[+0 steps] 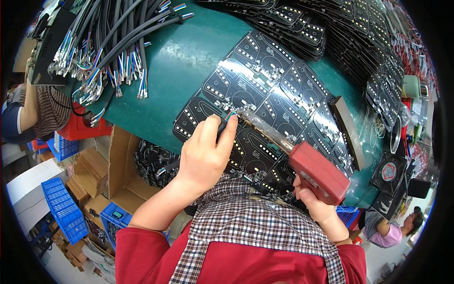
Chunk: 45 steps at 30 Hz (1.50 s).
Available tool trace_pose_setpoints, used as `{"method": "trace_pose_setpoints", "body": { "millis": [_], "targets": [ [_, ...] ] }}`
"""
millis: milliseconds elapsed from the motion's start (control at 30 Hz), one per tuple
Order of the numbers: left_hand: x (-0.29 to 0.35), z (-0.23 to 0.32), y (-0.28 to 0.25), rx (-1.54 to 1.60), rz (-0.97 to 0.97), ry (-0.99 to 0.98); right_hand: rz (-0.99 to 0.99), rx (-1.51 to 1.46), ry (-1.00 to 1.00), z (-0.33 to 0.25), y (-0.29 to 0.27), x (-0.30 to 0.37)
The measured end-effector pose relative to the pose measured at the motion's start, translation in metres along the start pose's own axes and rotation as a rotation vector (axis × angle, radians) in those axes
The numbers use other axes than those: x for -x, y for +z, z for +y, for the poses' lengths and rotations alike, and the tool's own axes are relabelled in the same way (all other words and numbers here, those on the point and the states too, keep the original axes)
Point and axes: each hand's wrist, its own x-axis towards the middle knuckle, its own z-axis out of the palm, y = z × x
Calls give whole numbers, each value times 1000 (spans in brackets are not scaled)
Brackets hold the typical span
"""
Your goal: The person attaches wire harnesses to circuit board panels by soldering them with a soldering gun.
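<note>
A: Left hand [205, 154]?
B: Fingers pinched together on a dark multi-core cable [225, 124], its coloured wire ends touching a flat black printed circuit board [265, 106]. The board lies among others of its kind on the green tabletop [179, 61].
A: Right hand [314, 201]?
B: Closed around the red pistol-grip soldering gun [318, 171]; its tip sits at the wire ends.
A: Surroundings?
B: Bundle of grey cables with stripped coloured ends [109, 52] upper left, well apart. Stacked boards upper right.

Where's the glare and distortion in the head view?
Head view: glare on the black circuit boards and the soldering iron shaft; fisheye bends the green table edge, dark vignette at the rim; left hand and right hand sharp.
</note>
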Motion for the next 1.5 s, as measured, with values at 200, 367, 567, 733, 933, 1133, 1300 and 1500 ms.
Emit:
{"method": "trace_pose_setpoints", "body": {
  "millis": [200, 367, 567, 733, 933, 1133, 1300, 1500],
  "targets": [
    [-4, 10, -1, 5, -13, -111, 36, 154, -168, -18, 9, -6],
    [-4, 8, -2, -26, -25, -63, 56, 39, -47, -8, 8, 2],
    [2, 1, 3, -8, 2, -19, 13, -161, -64, -17, 10, 3],
    [2, -2, 5, 53, 62, 30, 40, -176, -49, -15, 17, 6],
    [5, -2, 1, 59, 13, 23, 73, -189, -28, -17, 25, 6],
    [6, -3, -1, 84, 15, 14, 60, 242, -255, 0, 21, 7],
    [0, 2, 0, 44, 40, -6, 90, 225, -272, -13, 24, 2],
    [-2, 0, -3, 24, 38, -20, 143, -125, -55, -45, 13, 18]
  ]
}}
